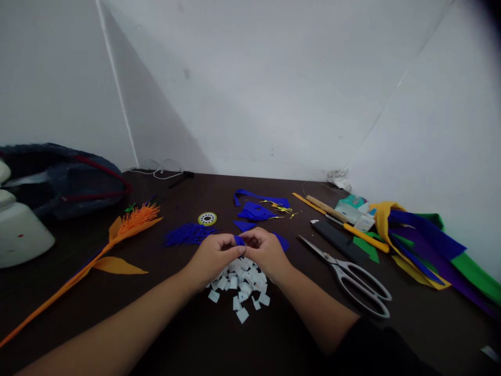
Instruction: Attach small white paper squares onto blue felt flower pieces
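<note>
Both hands meet at the middle of the dark table, fingertips pinched on a small blue piece of felt-like material (239,241). My left hand (214,257) grips it from the left, thumb and fingers closed. From the other side my right hand (268,255) holds it the same way. Just below them lies a pile of small white paper squares (242,288). Beyond the fingers are blue scraps (256,211) and a blue strip (260,197) with yellow bits (282,207). A bundle of blue fringe (190,234) lies left of my left hand.
Scissors (348,277) lie at right, near a black flat case (340,241), a yellow-handled tool (366,238) and coloured felt sheets (422,245). An orange handmade flower (135,224) rests at left by a white container (23,235). A yellow-rimmed disc (207,219) lies behind.
</note>
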The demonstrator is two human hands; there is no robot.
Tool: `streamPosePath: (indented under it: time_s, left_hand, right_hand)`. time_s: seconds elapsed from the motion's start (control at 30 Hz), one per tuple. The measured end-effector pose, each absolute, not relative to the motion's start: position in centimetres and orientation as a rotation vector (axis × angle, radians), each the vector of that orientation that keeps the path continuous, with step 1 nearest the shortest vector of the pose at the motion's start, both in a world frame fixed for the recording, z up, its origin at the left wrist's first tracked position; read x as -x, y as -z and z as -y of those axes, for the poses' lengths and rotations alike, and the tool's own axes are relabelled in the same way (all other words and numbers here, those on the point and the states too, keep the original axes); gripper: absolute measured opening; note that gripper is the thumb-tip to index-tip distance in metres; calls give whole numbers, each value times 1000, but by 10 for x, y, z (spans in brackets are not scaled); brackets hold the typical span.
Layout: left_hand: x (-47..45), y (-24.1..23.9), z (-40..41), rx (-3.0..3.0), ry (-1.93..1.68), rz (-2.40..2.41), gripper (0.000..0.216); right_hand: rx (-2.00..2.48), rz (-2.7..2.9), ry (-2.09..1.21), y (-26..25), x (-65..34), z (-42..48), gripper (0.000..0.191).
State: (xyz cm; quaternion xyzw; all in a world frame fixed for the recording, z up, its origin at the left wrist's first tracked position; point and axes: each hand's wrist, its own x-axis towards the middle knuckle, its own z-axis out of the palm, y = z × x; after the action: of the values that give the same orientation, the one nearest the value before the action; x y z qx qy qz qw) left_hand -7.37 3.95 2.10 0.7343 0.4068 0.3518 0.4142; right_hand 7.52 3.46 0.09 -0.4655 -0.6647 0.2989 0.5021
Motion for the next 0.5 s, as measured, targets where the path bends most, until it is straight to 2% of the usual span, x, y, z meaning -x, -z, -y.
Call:
streamPosePath:
  time_s: [0.27,0.5]
  left_hand:
    - [70,-14,-42,-1542,-1012,-1029,27]
    - [69,-13,-42,-1486,-1087,-1039,27]
  right_hand:
    - [1132,1670,-473,-3,-71,-31,23]
    - [1089,1726,-346,-6,-72,-29,11]
